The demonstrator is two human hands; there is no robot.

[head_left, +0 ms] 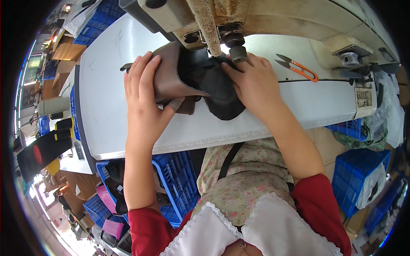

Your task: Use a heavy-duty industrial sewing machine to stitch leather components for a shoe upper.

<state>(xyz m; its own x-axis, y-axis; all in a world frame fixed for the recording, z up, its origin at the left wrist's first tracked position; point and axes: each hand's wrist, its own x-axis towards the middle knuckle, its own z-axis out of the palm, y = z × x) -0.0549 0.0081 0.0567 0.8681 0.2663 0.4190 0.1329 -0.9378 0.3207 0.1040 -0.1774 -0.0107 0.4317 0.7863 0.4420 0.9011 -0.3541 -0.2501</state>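
A brown leather piece [168, 73] with black lining [223, 91] lies bent under the head of a sewing machine [265, 19]. My left hand [143, 96] grips its brown side, fingers laid along the leather and thumb near the lower edge. A grey wrap covers that thumb's tip. Close to the needle area, my right hand [256, 83] presses and holds the black lining with bent fingers. The machine's presser parts partly hide the fingertips and the spot under the needle. The leather's kind of article is unclear.
Orange-handled thread snips [301, 70] lie on the white machine table [115, 123], right of my right hand. Below the table's front edge stands a blue crate [175, 183] with dark pieces. Another blue crate [356, 179] is at the right. A ruler strip runs along the front edge.
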